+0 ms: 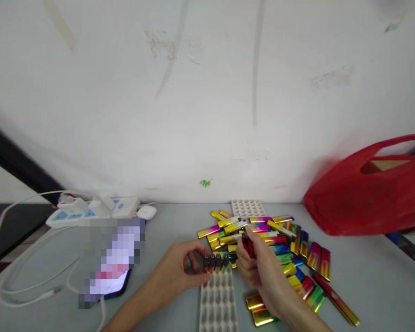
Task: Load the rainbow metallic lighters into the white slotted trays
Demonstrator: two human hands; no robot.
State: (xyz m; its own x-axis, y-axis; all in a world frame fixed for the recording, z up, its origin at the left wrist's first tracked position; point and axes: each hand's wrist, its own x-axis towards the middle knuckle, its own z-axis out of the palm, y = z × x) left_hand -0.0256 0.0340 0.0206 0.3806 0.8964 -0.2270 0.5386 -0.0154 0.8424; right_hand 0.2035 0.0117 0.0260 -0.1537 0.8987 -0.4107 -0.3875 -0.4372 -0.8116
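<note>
My left hand rests at the far left corner of a pale moulded tray with rows of slots, thumb on its edge and fingers curled beside the leftmost lighter. Several lighters with black tops stand upright in the tray's far row. In my right hand, just right of the tray, a red lighter with a black top is gripped, the thumb near its top; the fingers hide part of it. Around and behind that hand lies a loose pile of shiny, multicoloured lighter-shaped pieces.
A second pale tray lies against the wall. To the left are a phone, a white power strip with plugs and loops of white cable. A red bag stands at the right. One long red-gold piece lies apart, front right.
</note>
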